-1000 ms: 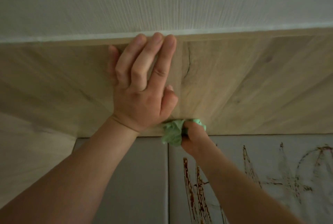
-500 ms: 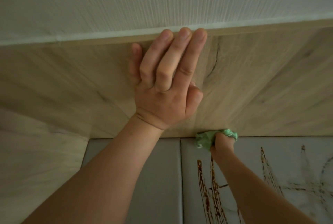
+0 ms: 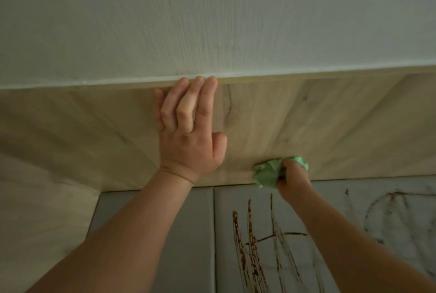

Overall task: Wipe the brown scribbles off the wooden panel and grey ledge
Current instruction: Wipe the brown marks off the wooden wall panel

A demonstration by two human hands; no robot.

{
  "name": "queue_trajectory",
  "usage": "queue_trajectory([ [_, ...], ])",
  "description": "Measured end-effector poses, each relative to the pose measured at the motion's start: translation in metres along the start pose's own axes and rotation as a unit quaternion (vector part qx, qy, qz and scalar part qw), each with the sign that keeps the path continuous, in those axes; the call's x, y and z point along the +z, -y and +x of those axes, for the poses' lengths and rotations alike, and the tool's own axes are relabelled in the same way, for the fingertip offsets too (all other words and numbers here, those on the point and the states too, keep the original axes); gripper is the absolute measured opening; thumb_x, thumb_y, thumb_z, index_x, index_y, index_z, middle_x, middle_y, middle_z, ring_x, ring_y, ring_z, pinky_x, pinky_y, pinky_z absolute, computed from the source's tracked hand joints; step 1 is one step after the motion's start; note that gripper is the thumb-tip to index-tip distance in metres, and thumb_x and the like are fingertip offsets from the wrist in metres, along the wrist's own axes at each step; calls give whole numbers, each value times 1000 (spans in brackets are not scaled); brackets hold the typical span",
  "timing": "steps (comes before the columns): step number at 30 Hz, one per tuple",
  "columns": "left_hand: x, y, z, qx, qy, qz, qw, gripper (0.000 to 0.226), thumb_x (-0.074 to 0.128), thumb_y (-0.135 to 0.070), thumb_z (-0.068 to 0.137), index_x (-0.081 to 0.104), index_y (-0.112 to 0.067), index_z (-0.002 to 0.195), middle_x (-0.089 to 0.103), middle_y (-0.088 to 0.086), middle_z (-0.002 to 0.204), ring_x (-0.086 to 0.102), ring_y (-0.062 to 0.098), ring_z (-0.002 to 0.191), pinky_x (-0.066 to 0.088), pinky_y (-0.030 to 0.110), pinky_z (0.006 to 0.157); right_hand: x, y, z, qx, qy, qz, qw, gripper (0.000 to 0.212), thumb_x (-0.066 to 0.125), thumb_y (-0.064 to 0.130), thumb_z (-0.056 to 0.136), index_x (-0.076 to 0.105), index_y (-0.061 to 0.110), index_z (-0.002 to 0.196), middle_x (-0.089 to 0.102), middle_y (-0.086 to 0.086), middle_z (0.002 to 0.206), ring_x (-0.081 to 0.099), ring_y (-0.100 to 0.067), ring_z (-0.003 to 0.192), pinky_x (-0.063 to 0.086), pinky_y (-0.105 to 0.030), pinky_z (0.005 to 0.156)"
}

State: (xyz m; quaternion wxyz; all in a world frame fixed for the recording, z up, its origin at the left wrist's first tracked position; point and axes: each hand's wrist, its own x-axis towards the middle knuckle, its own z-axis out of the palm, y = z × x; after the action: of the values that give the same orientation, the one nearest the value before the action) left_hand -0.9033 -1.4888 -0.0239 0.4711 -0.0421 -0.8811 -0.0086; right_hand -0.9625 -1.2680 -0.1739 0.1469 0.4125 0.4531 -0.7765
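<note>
Brown scribbles [image 3: 238, 240] streak the grey ledge [image 3: 195, 245] below the wooden panel [image 3: 330, 123].

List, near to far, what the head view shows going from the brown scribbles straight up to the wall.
brown scribbles on the grey ledge → green cloth gripped by the right hand at the ledge's far edge → wooden panel → white wall

Both bare forearms reach forward. The left hand [image 3: 188, 141] lies flat, fingers straight and together, thumb tucked alongside. The right hand [image 3: 293, 179], lower, is clenched around a wadded green cloth [image 3: 266, 173].
</note>
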Motion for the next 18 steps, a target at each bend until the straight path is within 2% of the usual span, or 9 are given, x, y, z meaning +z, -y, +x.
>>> queue_trajectory([
  [2,-4,-7,3,-14,11,-1,1000,84,62,-18,69,45,-2,149,35,10,145,32,34,141,28,69,115,-21,36,-10,-62,-18,17,998,43,47,2,103,43,12,144,58,-17,134,64,-35,114,56,-52,97],
  [4,-10,-12,6,-26,23,-2,999,83,62,-14,70,46,-2,150,36,10,145,33,35,141,29,68,114,-17,46,-39,-102,15,2,995,42,49,7,104,41,15,144,57,-15,136,64,-31,115,57,-46,95],
  [7,-21,-15,8,-35,43,2,998,79,58,-10,73,46,-3,151,40,11,146,37,35,140,31,66,114,22,32,-87,-76,132,-21,988,33,51,7,103,51,10,135,64,-16,128,68,-30,114,59,-43,93],
  [9,-27,-16,11,-34,59,6,998,78,58,-8,74,48,-3,151,44,13,144,40,36,139,33,65,114,41,30,-112,-52,167,-21,984,34,56,9,101,55,8,134,68,-17,127,71,-31,112,61,-44,94],
  [11,-32,-18,13,-36,70,12,997,77,58,-7,73,48,-2,150,47,15,142,41,37,137,34,65,113,38,52,-125,-71,125,-13,990,38,58,15,101,50,11,138,68,-15,126,73,-30,108,62,-46,91],
  [13,-35,-21,17,-47,75,20,996,74,57,-6,73,50,-2,146,47,15,139,43,39,133,35,66,111,17,92,-124,-150,19,21,988,41,57,22,102,44,20,141,65,-9,127,71,-26,106,62,-46,91],
  [15,-35,-24,20,-66,81,29,994,69,53,-7,72,52,-1,141,45,15,134,44,41,128,36,68,108,2,131,-130,-218,-89,46,971,47,55,30,102,37,25,145,61,0,120,67,-20,102,59,-42,91],
  [16,-33,-26,22,-74,83,33,993,67,52,-7,72,52,0,139,45,15,133,45,43,126,37,69,106,-1,142,-135,-228,-116,45,966,50,54,34,102,35,24,147,59,2,117,64,-19,100,58,-41,89],
  [18,-30,-31,24,-85,87,42,992,64,52,-6,73,51,0,136,46,17,131,51,49,123,39,69,103,12,133,-153,-211,-94,28,973,42,53,34,103,34,25,140,59,0,115,64,-17,96,58,-36,78],
])
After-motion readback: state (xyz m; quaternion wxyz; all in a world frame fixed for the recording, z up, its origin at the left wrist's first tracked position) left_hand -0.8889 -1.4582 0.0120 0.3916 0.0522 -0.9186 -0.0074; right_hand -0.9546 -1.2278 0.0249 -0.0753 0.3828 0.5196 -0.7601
